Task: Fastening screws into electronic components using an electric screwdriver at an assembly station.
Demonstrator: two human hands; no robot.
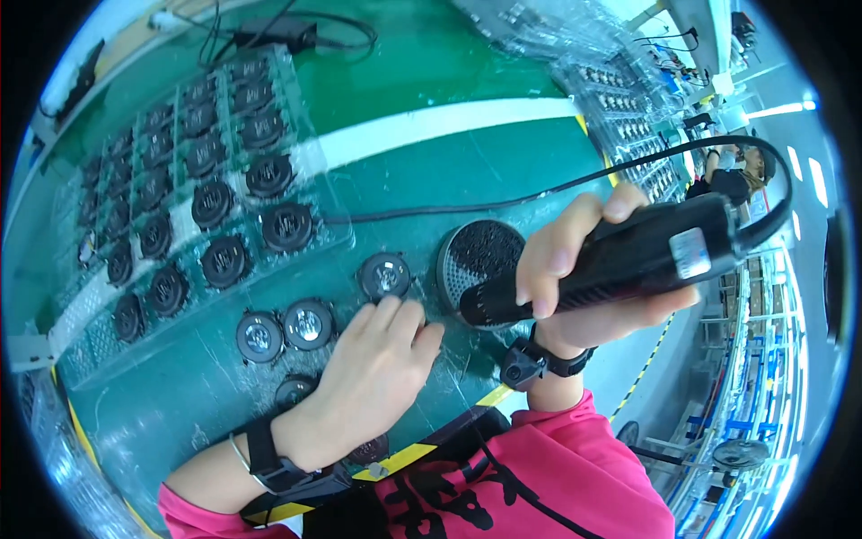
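**Clearly a two-handed job: tool over the round grille**

Broadly, the green counter carries everything. Up and to the left of the left hand lies a clear plastic tray with rows of small black round parts. Just ahead of the right hand sits a round black grille, larger than the loose parts.

The right hand is closed firmly around a black corded power tool, whose tip points down at the grille's near edge; its cable loops away over the counter.

The left hand lies flat and open, palm down, gripping nothing, fingertips just beside the grille. Three loose round parts lie just past its fingers, and others sit partly hidden under the wrist.

To do this well, I judge the tool should stay steady and square to the grille, while the flat hand braces the counter close by without drifting under the tip.
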